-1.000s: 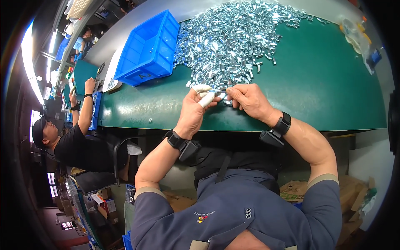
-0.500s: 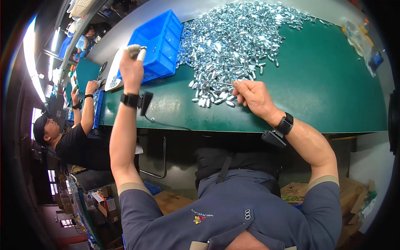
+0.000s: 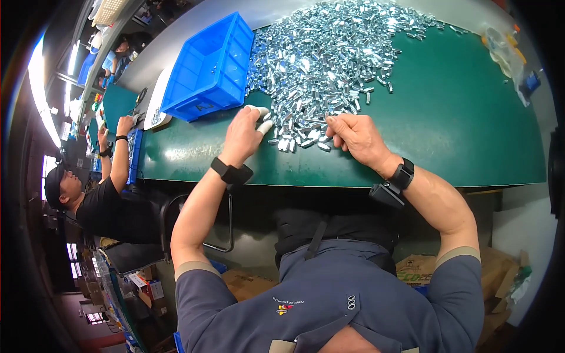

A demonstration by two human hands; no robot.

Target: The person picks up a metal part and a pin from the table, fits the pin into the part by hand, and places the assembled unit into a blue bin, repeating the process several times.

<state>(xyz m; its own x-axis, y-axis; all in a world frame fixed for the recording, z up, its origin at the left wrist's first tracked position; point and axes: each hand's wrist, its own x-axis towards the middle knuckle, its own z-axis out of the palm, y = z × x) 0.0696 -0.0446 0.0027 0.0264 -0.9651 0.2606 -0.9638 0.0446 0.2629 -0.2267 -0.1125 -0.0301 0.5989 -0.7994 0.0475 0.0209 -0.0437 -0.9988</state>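
Left hand [image 3: 241, 133]: unclenched, at 8 o'clock of heaped, elongated silvery metal pieces [image 3: 329, 65]. Right hand [image 3: 361, 140]: pinched, at 5 o'clock; contents indiscernible.

Small, shiny silver metal pieces [image 3: 329, 59] lie loosely heaped on the green tabletop [image 3: 453, 112].

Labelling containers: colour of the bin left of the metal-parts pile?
The bin is blue; head view shows it best.
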